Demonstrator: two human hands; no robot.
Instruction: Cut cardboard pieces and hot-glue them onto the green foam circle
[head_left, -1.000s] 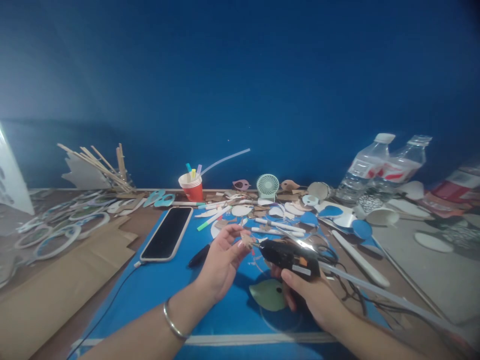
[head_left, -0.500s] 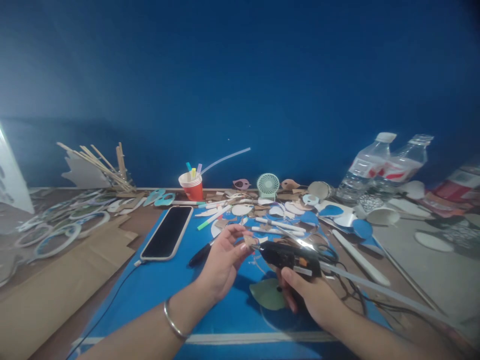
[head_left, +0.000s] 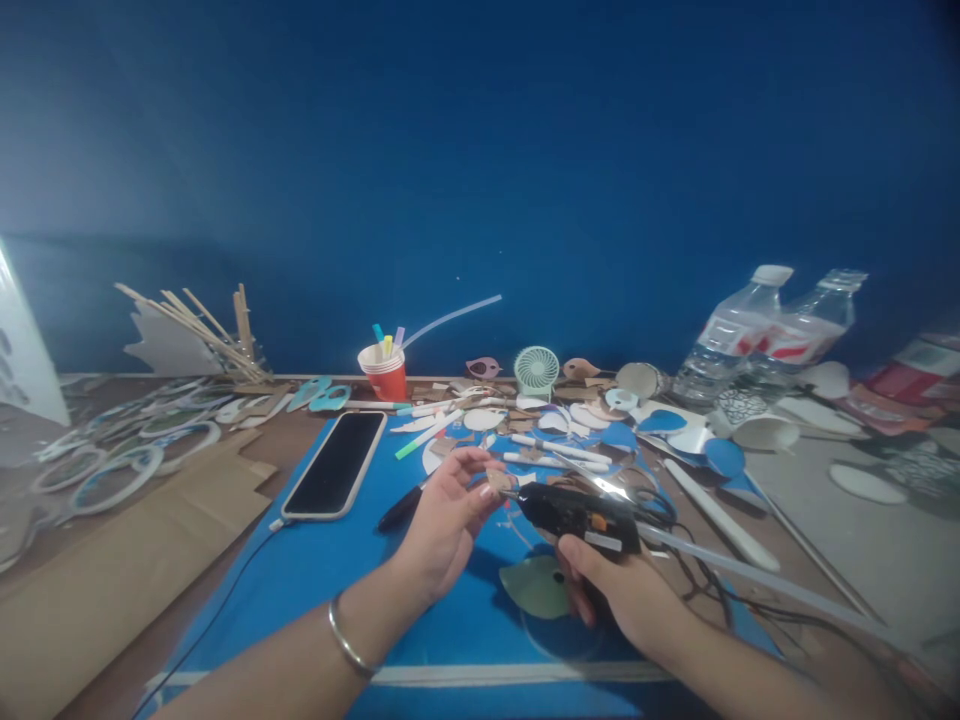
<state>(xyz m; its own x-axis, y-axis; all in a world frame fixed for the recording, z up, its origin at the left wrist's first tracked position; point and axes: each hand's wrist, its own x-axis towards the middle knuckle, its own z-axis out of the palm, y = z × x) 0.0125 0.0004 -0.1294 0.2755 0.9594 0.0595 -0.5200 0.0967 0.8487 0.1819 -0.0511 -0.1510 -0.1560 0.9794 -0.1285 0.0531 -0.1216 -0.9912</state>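
Right hand, fingers closed round the grip of a black glue gun; the pale sticker on the gun's side is too small to read. A green bird-shaped cutout shows below the gun, over the blue mat. Left hand, thumb and fingertips pinching a small brown piece at the nozzle tip. Beyond: a dark-screened phone. At the back right, clear bottles with red-and-white labels, lettering illegible.

Glue gun: grip mostly hidden by right hand. Far right, 1 red-labelled bottle: blurred, cut off.
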